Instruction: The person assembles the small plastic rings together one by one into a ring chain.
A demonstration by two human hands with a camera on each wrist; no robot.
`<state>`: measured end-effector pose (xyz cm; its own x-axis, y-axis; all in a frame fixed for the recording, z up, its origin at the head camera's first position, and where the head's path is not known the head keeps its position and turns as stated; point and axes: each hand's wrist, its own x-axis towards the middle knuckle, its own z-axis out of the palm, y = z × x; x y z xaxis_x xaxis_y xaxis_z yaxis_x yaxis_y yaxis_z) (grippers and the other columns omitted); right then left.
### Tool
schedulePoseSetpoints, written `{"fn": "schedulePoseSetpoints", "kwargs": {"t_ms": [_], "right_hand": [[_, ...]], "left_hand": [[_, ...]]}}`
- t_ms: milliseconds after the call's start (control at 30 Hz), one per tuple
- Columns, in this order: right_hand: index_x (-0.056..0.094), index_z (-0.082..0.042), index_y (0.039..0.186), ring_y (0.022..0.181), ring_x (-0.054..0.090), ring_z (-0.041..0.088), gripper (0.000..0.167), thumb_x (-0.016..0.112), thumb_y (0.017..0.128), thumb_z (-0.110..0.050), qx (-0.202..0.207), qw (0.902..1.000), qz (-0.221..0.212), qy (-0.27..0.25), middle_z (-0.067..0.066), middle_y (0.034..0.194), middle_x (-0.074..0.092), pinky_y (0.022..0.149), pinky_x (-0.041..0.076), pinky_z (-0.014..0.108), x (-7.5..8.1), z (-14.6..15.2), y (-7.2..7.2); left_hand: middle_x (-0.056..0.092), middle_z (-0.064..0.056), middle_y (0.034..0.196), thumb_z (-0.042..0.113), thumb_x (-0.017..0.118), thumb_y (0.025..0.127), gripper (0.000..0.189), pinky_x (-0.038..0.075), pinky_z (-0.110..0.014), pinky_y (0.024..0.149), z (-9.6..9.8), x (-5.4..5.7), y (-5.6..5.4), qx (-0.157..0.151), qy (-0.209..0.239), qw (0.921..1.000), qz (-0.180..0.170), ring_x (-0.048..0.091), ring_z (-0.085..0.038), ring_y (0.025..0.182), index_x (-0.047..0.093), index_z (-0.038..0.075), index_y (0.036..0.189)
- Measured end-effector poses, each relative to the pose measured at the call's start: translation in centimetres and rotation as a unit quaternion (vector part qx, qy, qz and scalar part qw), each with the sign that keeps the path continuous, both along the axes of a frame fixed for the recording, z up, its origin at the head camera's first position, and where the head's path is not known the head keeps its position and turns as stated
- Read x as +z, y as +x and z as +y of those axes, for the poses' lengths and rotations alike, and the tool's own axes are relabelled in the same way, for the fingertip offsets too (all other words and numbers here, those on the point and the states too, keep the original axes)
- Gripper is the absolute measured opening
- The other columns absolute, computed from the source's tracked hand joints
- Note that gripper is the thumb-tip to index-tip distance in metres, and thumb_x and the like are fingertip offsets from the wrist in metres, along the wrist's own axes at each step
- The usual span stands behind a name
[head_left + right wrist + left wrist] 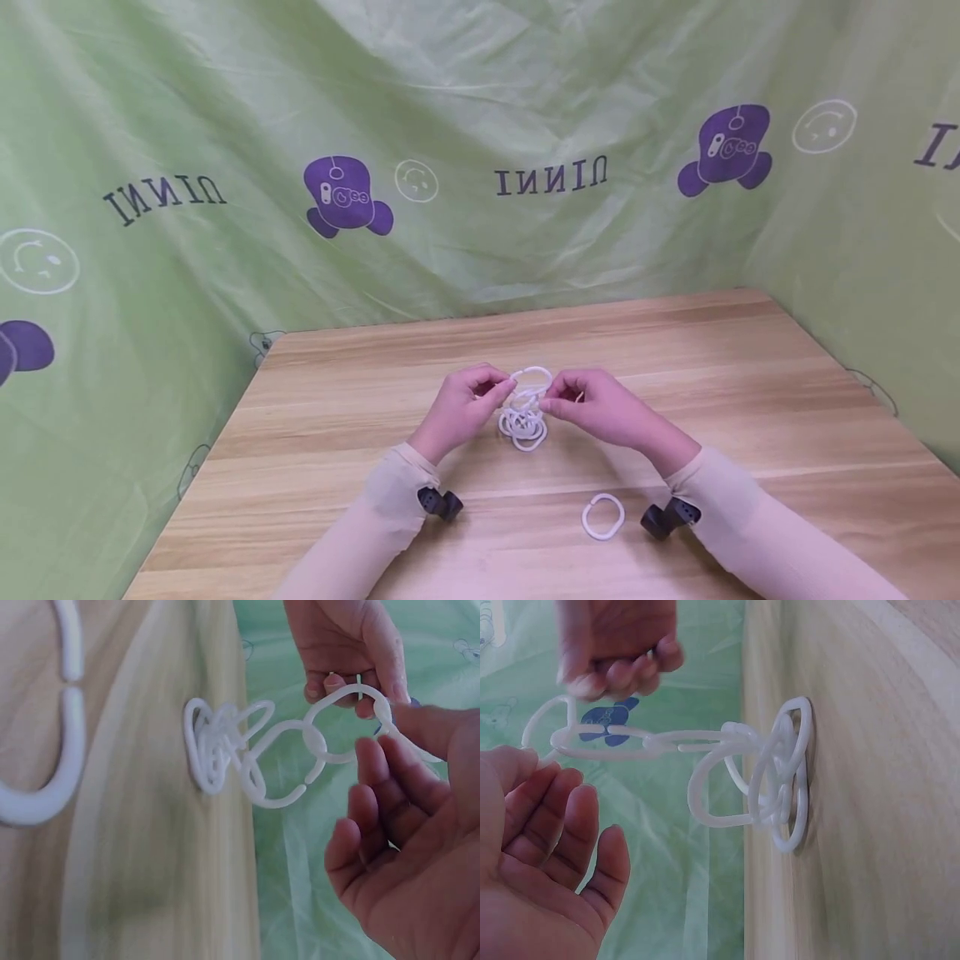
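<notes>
A chain of white plastic split rings (690, 736) hangs between my hands, its lower links heaped on the wooden table. With thumb and index finger, my left hand (467, 410) pinches the top ring (546, 710), its other fingers loosely bent. My right hand (603, 410) faces it from the right, thumb and index finger pinching the upper end of the chain in the right wrist view. Below the hands, several linked rings (196, 761) overlap in the heap. The fingertips hide part of the top ring.
One loose white ring (622, 512) with a small gap lies on the table (322, 467) nearer me, beside the right forearm. Black wrist cameras (441, 503) stick out from both sleeves. A green printed curtain (465, 250) surrounds the table's back and sides.
</notes>
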<state>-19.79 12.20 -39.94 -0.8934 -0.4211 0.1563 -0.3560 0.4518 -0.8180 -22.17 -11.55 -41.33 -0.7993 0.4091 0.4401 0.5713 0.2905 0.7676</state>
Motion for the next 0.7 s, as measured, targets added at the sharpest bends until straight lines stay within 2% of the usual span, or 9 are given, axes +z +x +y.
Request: {"fn": "schedulePoseSetpoints", "kwargs": {"t_ms": [100,200,300,400,533,700], "right_hand": [[0.068,-0.018,0.089,0.072,0.055,0.015,0.01,0.07,0.092,-0.027,0.055,0.9974,-0.011,0.045,-0.005,0.079,0.062,0.064,0.047,0.028,-0.4,0.6,0.7],[0.068,-0.022,0.086,0.07,0.055,0.01,0.006,0.071,0.091,-0.024,0.103,0.9904,-0.007,0.091,-0.009,0.077,0.062,0.064,0.048,0.027,-0.8,1.1,1.5],[0.067,-0.024,0.083,0.068,0.055,0.005,0.01,0.071,0.089,-0.018,0.145,0.9815,-0.004,0.124,-0.012,0.074,0.061,0.064,0.049,0.026,-1.2,1.5,2.4],[0.066,-0.023,0.081,0.066,0.054,0.002,0.013,0.073,0.086,-0.014,0.172,0.9746,-0.006,0.143,-0.014,0.072,0.06,0.064,0.048,0.025,-1.6,1.9,3.1],[0.063,-0.025,0.078,0.063,0.05,0.002,0.016,0.077,0.082,-0.019,0.166,0.9694,0.008,0.181,-0.015,0.069,0.055,0.06,0.045,0.024,-1.8,2.7,3.9],[0.056,-0.029,0.072,0.062,0.044,0.003,0.026,0.08,0.079,-0.037,0.115,0.9603,0.049,0.249,-0.016,0.065,0.048,0.059,0.039,0.024,-1.9,4.3,4.8]], "left_hand": [[0.068,0.001,0.082,0.017,0.066,0.095,0.012,0.053,-0.029,0.065,0.0,0.0,0.0,0.002,-0.001,0.9999,0.012,0.062,-0.012,0.071,0.073,0.007,0.095],[0.067,0.003,0.081,0.016,0.066,0.095,0.014,0.053,-0.029,0.065,0.0,-0.1,-0.1,0.0,0.0,0.9998,0.02,0.061,-0.012,0.072,0.072,0.004,0.095],[0.066,0.005,0.081,0.015,0.066,0.095,0.015,0.052,-0.028,0.064,0.0,-0.1,-0.1,-0.001,-0.004,0.9997,0.024,0.06,-0.011,0.072,0.072,0.001,0.095],[0.066,0.006,0.081,0.014,0.067,0.094,0.013,0.051,-0.026,0.064,0.1,-0.1,-0.1,-0.001,-0.009,0.9996,0.027,0.059,-0.01,0.071,0.073,0.003,0.094],[0.067,0.005,0.082,0.013,0.068,0.094,0.008,0.051,-0.026,0.064,0.2,-0.1,0.1,-0.006,-0.01,0.9994,0.033,0.059,-0.01,0.071,0.074,0.008,0.092],[0.067,0.005,0.082,0.014,0.067,0.094,0.01,0.05,-0.025,0.063,0.3,-0.2,0.1,-0.009,-0.016,0.9993,0.033,0.057,-0.01,0.071,0.074,0.007,0.092]]}}
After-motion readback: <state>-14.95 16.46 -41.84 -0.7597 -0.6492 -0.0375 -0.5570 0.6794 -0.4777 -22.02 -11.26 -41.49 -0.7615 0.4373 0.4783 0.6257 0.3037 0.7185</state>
